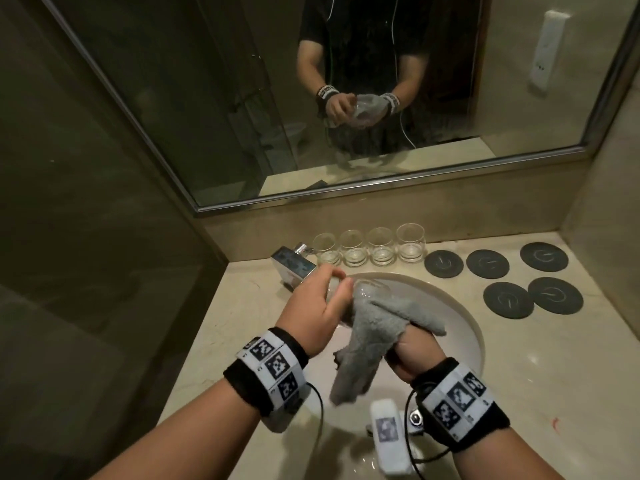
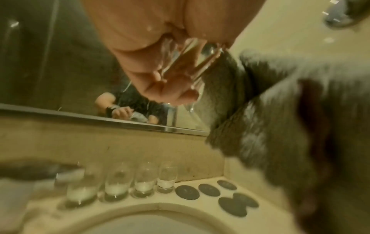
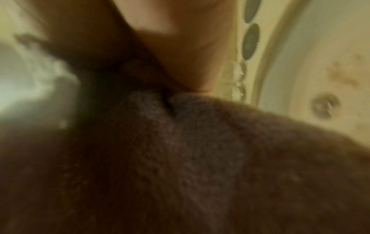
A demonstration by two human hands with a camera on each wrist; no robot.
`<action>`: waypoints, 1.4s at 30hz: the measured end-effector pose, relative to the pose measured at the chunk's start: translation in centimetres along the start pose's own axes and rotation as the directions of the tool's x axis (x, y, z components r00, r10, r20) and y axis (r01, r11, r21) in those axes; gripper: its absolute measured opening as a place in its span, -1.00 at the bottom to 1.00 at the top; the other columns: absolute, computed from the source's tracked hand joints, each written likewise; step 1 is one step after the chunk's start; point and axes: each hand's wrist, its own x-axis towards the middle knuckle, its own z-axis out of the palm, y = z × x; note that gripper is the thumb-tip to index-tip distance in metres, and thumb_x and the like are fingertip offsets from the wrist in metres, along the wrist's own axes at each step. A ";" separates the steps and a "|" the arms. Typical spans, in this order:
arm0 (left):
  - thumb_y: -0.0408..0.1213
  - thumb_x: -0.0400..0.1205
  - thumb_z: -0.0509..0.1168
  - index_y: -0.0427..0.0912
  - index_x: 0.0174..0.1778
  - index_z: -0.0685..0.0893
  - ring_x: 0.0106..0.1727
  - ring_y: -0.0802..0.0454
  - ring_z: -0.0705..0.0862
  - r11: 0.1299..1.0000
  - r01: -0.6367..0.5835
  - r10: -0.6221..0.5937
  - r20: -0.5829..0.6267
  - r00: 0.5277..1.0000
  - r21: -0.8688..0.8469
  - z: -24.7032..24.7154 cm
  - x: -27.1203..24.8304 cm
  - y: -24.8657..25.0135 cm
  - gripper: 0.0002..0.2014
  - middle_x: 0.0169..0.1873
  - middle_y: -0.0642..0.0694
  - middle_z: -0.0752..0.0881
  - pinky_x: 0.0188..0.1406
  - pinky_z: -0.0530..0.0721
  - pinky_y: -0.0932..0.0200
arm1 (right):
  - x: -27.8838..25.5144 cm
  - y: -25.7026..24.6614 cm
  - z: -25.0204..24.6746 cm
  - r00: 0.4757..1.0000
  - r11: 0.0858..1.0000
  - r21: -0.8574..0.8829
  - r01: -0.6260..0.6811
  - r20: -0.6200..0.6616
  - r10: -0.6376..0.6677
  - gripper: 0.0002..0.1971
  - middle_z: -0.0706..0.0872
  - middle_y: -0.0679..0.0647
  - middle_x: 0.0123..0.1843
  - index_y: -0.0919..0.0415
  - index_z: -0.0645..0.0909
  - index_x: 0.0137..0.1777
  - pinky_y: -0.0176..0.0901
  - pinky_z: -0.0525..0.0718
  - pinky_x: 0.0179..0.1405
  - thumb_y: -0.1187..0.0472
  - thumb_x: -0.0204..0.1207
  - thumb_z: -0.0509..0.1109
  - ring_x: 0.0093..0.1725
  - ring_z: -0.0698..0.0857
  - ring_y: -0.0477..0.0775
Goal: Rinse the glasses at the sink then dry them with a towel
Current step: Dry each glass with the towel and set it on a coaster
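My left hand grips a clear wet glass above the sink basin. A grey towel is draped over my right hand, which holds it against the glass; its fingers are hidden under the cloth. In the left wrist view my left hand's fingers curl round the dripping glass, and the towel presses in from the right. The towel fills most of the blurred right wrist view. Several more glasses stand in a row at the back of the counter.
A chrome faucet sits at the basin's back left, close to my left hand. Several dark round coasters lie on the counter to the right. A mirror rises behind the counter, and a dark wall closes the left side.
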 end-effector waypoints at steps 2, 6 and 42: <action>0.04 0.70 0.09 -0.06 0.11 0.56 -0.18 0.13 0.60 0.998 -0.058 0.058 0.015 0.998 0.038 0.0 0.0 -0.6 -0.71 -0.11 0.05 0.66 -0.23 0.50 0.34 | 0.2 -0.2 0.0 0.997 0.991 0.113 0.074 0.002 -0.075 -0.43 0.64 0.35 0.30 0.46 0.51 0.38 0.39 0.41 0.45 0.29 0.38 0.53 0.13 0.68 0.18; 0.27 0.71 -0.04 -0.02 0.20 0.57 -0.55 0.00 0.52 0.757 0.542 -0.442 0.325 0.836 -0.365 -0.9 0.6 -0.2 -0.51 -0.26 -0.10 0.63 -0.64 0.38 0.30 | 0.3 -1.0 0.8 1.000 0.999 0.045 -0.028 0.014 0.027 -0.58 0.60 0.13 0.42 0.26 0.55 0.39 -0.50 0.59 0.08 0.28 0.53 0.45 0.14 0.67 -0.27; 0.29 0.69 -0.04 -0.17 -0.01 0.67 -0.60 0.06 0.47 0.735 0.533 -0.485 0.225 0.845 -0.419 -1.4 0.2 -0.7 -0.40 -0.44 -0.07 0.56 -0.64 0.34 0.31 | -0.7 -1.7 1.2 0.961 0.895 -0.363 0.260 0.185 -0.204 -0.81 0.61 -0.10 0.25 -0.05 0.57 0.11 -0.37 0.39 0.42 0.27 0.62 0.32 0.31 0.52 -0.26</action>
